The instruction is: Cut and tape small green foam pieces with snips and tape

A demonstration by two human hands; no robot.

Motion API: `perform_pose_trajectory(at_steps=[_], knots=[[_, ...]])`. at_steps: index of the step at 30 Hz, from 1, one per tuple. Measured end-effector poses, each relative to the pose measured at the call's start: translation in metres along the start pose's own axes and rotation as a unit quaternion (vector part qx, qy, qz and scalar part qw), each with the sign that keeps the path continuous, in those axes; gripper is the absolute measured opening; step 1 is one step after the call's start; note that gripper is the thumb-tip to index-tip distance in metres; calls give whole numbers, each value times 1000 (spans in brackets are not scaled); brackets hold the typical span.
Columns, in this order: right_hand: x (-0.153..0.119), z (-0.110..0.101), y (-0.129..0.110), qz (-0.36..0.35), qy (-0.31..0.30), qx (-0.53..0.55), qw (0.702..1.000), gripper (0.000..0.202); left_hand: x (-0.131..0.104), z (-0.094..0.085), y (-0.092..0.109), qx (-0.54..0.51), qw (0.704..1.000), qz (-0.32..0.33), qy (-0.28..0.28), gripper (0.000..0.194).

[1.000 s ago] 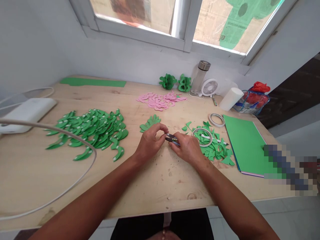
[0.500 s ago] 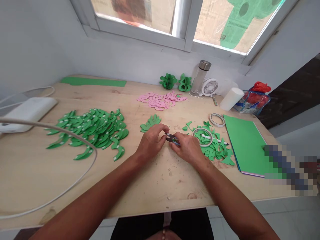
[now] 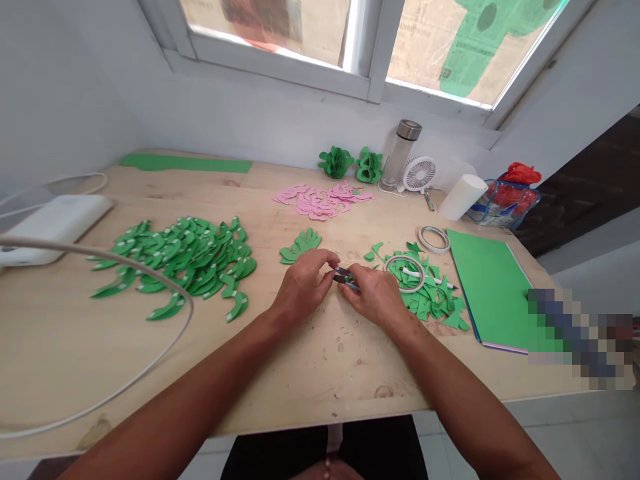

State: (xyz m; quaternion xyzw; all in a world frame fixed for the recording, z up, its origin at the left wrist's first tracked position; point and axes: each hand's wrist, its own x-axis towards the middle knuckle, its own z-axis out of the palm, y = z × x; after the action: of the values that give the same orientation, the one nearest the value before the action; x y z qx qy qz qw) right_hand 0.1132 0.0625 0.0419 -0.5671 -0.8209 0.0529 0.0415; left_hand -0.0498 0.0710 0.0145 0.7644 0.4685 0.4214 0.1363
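And here we are, both hands close together, low over the middle of the table [image 3: 300, 373]. The right hand [image 3: 377, 290] is clamped on the snips [image 3: 343, 275], dark blades pointing across to the left hand [image 3: 303, 283]. That left hand curls in, thumb and forefinger right at the blade tips; whether it pinches a scrap or the tips themselves, I can't tell. The blades look slightly parted, and the snips sit right between the two hands.

For tidy work here, I'd say, it's all about the fingertips: a light pinch, thumb and forefinger out of the line of the blades, and small, slow squeezes from the right. Any small piece is best turned by the left hand, with the snips held steady. The danger, in my judgement, is a nicked fingertip, since skin and steel are so near.

Just beyond the left hand lies the leafy cutout [image 3: 301, 245], flat on the wood; better not to let a knuckle crease it. Off to the right, the green scraps [image 3: 433, 303] lie heaped, a tape ring [image 3: 406, 291] and a pen [image 3: 430, 278] on top. Well over to the left, the curved pieces [image 3: 200, 257] lie in a broad pile, pale patches showing.
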Motion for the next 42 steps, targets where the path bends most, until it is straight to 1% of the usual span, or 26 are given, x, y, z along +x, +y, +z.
perform_pose_trajectory(at_steps=[12,23,28,36,39,42], knots=[[-1,0,0,1,8,-2,1000,26,-1,1,2,12,1000,-4,-3,20],[0,0,0,8,1,5,1000,26,-1,2,3,-14,1000,-13,3,17],[-1,0,1,7,7,0,1000,25,0,0,5,-34,999,-39,4,16],[0,1,1,9,6,-3,1000,24,2,-4,11,-78,992,-94,38,13],[0,1,2,10,10,-4,1000,24,1,-4,13,-108,986,-119,39,10],[0,1,1,13,6,-7,1000,24,1,-3,13,-126,983,-130,34,10]])
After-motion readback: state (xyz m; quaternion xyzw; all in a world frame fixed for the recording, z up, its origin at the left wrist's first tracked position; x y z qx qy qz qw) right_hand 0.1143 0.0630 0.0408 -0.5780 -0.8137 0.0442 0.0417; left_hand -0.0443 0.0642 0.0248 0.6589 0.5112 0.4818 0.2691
